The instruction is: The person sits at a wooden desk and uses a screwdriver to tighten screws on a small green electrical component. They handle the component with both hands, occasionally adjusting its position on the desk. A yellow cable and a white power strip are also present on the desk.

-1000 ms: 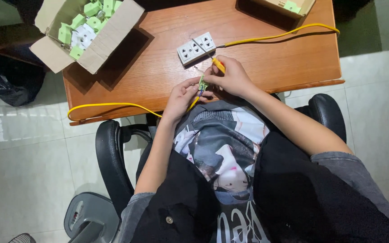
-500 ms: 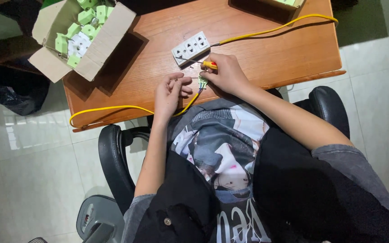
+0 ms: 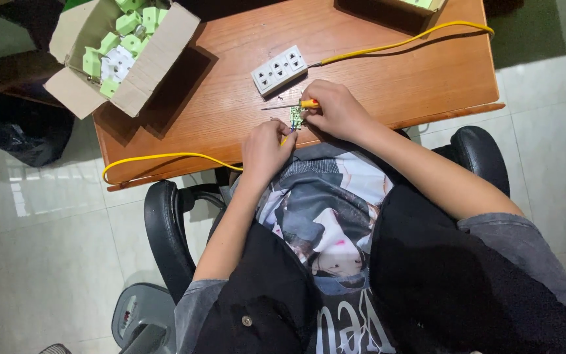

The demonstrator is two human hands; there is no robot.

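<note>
Since 0.5 s ago the left hand (image 3: 264, 149) has slid back toward the body, now curled around the yellow cable (image 3: 165, 157). The right hand (image 3: 337, 110) grips a yellow-handled screwdriver (image 3: 293, 105) over the small green circuit board (image 3: 295, 118) between the 2 hands, so the fitting work looks ongoing.

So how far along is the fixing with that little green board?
Looks done: a white socket strip lies assembled on the desk with its yellow cable attached. In hand: the left hand and right hand hold a small green circuit board and a yellow-handled screwdriver. Left: many green and white parts wait in the cardboard box.
</note>
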